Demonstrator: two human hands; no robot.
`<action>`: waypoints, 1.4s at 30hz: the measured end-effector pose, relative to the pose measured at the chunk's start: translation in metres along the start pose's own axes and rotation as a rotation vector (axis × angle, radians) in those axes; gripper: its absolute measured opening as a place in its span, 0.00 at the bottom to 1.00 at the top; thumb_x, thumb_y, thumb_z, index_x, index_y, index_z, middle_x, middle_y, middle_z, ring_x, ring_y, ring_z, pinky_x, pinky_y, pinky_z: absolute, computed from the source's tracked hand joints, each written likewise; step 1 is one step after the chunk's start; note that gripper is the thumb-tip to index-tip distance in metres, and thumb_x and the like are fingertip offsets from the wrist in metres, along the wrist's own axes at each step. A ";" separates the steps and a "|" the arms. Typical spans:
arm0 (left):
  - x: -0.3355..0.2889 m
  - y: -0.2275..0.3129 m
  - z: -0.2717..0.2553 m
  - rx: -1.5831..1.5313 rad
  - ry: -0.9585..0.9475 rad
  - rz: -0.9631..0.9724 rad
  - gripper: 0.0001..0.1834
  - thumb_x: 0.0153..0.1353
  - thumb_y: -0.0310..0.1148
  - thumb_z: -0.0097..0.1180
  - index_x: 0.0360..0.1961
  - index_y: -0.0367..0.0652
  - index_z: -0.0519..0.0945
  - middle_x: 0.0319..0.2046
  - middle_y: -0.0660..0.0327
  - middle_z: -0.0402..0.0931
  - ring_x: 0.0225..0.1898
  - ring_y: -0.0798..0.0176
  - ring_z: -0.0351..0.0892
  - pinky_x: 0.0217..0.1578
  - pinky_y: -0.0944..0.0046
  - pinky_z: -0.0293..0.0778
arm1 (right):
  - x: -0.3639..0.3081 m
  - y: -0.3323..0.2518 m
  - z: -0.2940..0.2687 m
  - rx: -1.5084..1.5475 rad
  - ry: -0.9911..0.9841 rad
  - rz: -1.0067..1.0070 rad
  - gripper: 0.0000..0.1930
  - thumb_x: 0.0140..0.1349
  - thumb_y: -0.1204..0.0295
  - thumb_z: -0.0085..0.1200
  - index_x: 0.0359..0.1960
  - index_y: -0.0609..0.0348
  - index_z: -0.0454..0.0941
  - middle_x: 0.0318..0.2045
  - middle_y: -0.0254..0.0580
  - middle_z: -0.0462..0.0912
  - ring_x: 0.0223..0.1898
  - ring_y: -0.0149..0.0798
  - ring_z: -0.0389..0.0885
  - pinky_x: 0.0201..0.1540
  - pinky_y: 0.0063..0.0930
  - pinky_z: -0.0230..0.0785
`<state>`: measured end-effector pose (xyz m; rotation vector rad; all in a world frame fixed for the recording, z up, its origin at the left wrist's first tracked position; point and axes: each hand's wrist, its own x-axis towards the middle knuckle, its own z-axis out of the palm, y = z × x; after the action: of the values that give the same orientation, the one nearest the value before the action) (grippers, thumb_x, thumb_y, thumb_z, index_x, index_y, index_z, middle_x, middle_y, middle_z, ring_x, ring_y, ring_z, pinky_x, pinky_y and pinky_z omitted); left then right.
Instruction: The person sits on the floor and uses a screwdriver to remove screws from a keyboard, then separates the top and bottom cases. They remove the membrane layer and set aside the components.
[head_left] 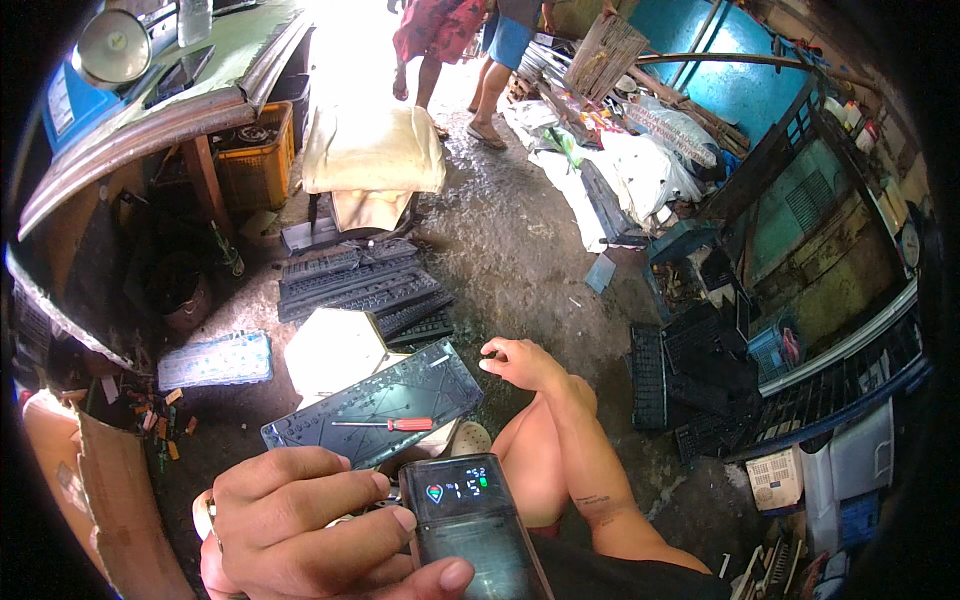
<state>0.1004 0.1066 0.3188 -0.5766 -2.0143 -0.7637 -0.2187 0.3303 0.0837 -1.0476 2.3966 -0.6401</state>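
Close to the view, a dark rectangular handheld device (pixel 480 555) shows a small lit display. My left hand (pixel 310 520) grips its left edge, with bent fingers at the side and the thumb over the front. My right hand (pixel 525 365) is by my bent knee, beside the far right end of a dark keyboard panel (pixel 300 425). Its fingers are curled, thumb and index close together; anything between them is too small to make out. A screwdriver (pixel 405 425) with a red handle lies on the panel. Beneath the panel is a bright white, angular surface (pixel 332 350).
Several black keyboards (pixel 370 290) are stacked ahead, near a cushioned seat (pixel 375 150). A pale blue slab (pixel 215 360) lies left; more keyboards (pixel 648 375) and scrap lie right. Two people (pixel 490 80) stand at the back. A table (pixel 180 110) is at upper left.
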 end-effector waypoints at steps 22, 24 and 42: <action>-0.007 -0.047 0.007 0.229 -0.129 0.005 0.23 0.44 0.36 0.71 0.47 0.53 0.89 0.36 0.65 0.79 0.33 0.62 0.81 0.30 0.64 0.75 | -0.002 -0.007 -0.003 0.015 -0.009 0.060 0.21 0.67 0.56 0.60 0.54 0.56 0.81 0.42 0.54 0.88 0.44 0.54 0.88 0.50 0.43 0.77; -0.009 -0.050 0.008 0.238 -0.138 -0.032 0.22 0.47 0.37 0.72 0.47 0.53 0.89 0.35 0.65 0.79 0.33 0.61 0.82 0.30 0.63 0.76 | -0.003 -0.006 -0.003 0.013 -0.020 0.086 0.21 0.67 0.55 0.60 0.54 0.56 0.81 0.41 0.54 0.88 0.44 0.55 0.88 0.50 0.43 0.77; 0.059 -0.205 -0.170 0.848 0.494 -0.266 0.20 0.65 0.46 0.68 0.48 0.41 0.87 0.30 0.65 0.83 0.31 0.75 0.76 0.34 0.70 0.72 | -0.007 -0.016 -0.013 0.086 0.024 0.087 0.21 0.66 0.60 0.64 0.56 0.57 0.81 0.35 0.50 0.88 0.33 0.42 0.87 0.41 0.38 0.78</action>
<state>0.0346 -0.1506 0.3809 0.3479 -1.7367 -0.1158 -0.2129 0.3291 0.1048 -0.9001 2.3982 -0.7220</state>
